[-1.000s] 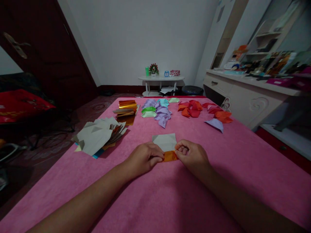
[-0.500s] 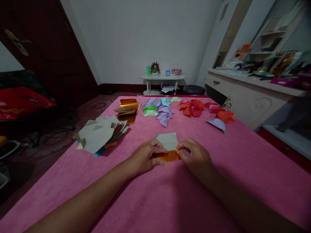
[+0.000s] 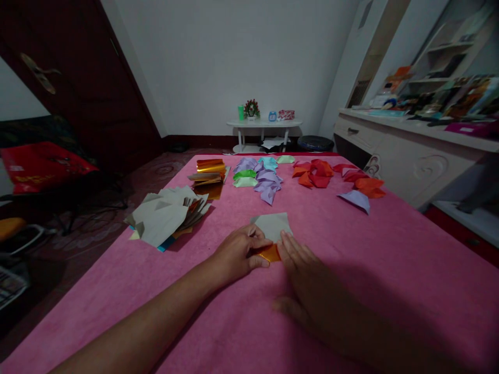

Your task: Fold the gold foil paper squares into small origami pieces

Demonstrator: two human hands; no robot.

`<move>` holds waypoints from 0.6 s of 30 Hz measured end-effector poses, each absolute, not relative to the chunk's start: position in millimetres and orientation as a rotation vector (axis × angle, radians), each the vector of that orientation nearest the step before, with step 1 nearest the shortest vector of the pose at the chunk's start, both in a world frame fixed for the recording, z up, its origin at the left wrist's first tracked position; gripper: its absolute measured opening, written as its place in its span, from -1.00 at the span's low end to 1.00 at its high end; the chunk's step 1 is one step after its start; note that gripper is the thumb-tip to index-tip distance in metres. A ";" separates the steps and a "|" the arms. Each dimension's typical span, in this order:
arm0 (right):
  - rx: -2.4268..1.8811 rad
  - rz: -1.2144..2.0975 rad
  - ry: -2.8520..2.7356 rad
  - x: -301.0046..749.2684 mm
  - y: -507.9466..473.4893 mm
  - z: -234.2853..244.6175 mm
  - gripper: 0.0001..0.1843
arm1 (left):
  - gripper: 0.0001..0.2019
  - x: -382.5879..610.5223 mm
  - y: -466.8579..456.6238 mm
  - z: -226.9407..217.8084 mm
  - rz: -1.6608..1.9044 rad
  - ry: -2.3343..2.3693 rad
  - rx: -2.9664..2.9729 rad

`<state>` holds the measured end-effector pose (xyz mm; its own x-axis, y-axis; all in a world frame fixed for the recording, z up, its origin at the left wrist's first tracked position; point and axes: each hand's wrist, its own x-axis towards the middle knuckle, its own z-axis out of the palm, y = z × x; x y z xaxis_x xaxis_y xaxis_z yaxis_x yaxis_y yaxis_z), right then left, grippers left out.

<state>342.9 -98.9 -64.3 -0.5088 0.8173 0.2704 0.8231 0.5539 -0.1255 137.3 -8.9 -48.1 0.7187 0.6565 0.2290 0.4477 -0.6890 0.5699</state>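
A partly folded sheet of paper (image 3: pixel 273 226), white on top with a shiny orange flap at its near edge, lies on the pink tablecloth (image 3: pixel 390 259). My left hand (image 3: pixel 237 254) pinches the orange flap at its left end, fingers closed on it. My right hand (image 3: pixel 302 275) lies flat with fingers stretched out, its fingertips pressing on the fold at the right of the flap.
A loose stack of white-backed sheets (image 3: pixel 166 215) sits at the left. Gold foil sheets (image 3: pixel 208 171), lilac and green folded shapes (image 3: pixel 259 179) and red-orange folded shapes (image 3: pixel 323 174) line the far edge. A lilac piece (image 3: pixel 356 200) lies at the right. A cabinet (image 3: pixel 409 156) stands beyond.
My right hand has gone from a pinch on the orange flap to lying flat, and has drawn back towards me. The left hand kept its hold.
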 end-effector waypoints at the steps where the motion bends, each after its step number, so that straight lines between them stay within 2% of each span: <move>1: -1.393 -0.077 -2.470 349.9 -98.8 -66.5 -0.06 | -0.64 138.7 -11.6 -45.2 0.567 0.873 2.465; 5: -1.391 -0.181 -2.409 357.1 -98.1 -67.2 -0.12 | -0.74 156.2 -34.2 -33.5 0.583 1.089 2.654; 7: -1.352 -0.140 -2.430 353.2 -97.3 -63.1 -0.21 | -0.65 167.0 -48.0 -33.3 0.584 0.978 2.692; 9: -1.326 -0.076 -2.446 349.9 -96.7 -58.5 -0.27 | -0.46 172.9 -58.9 -38.2 0.544 0.839 2.683; 12: -1.358 -0.051 -2.431 350.0 -96.5 -54.9 -0.24 | -0.41 169.9 -67.6 -49.4 0.374 0.928 2.784; 14: -1.381 -0.086 -2.432 352.3 -95.3 -54.7 -0.22 | -0.44 164.7 -69.0 -54.9 0.270 1.034 2.877; 18: -1.397 -0.149 -2.410 356.1 -86.1 -54.4 -0.47 | -0.64 160.5 -64.5 -55.7 0.194 1.164 3.030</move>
<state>356.1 -86.1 -54.4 -0.4526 0.8204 0.3495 0.8572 0.5083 -0.0830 160.5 -64.5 -55.7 0.7375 0.6584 0.1502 0.6715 -0.7386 -0.0599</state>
